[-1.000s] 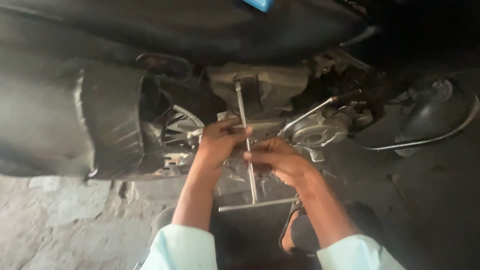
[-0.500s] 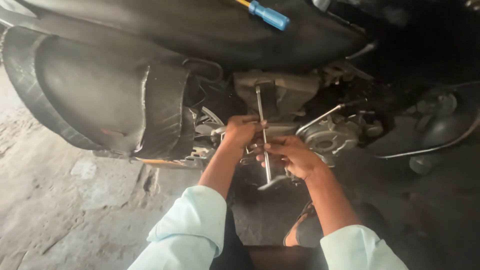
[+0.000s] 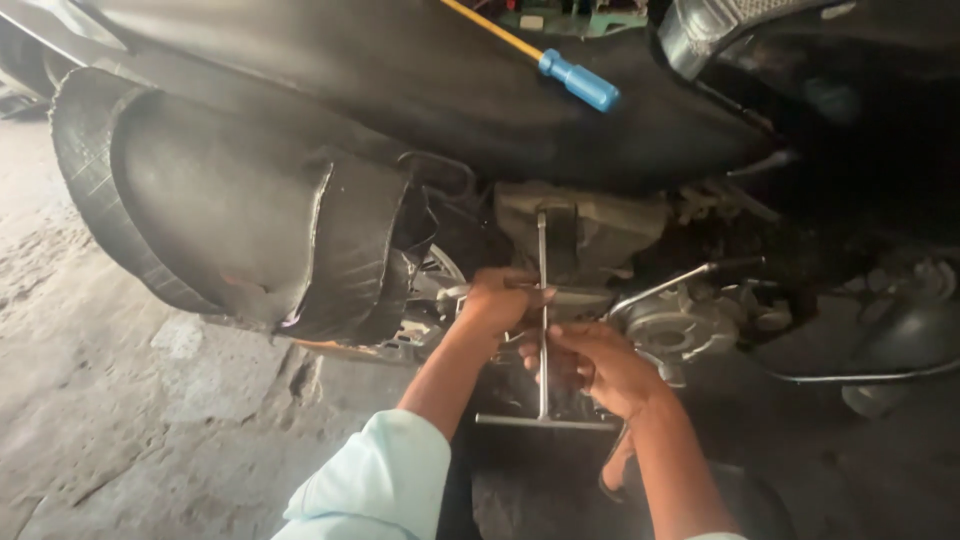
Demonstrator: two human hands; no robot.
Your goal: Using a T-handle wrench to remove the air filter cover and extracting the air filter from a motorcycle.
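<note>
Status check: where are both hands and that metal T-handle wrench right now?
Left hand gripping long metal T-handle wrench mid-shaft. Right hand gripping lower shaft. Wrench upright, tip at grey engine casing.

1. The T-handle wrench [image 3: 543,330] stands upright between the left hand [image 3: 500,300] and right hand [image 3: 595,365], its crossbar nearest the person.
2. The engine block [image 3: 590,225] sits behind the hands, under the scooter body [image 3: 420,90].
3. A screwdriver [image 3: 560,70] lies on that body.
4. The rear tyre [image 3: 90,170] lies far left.
</note>
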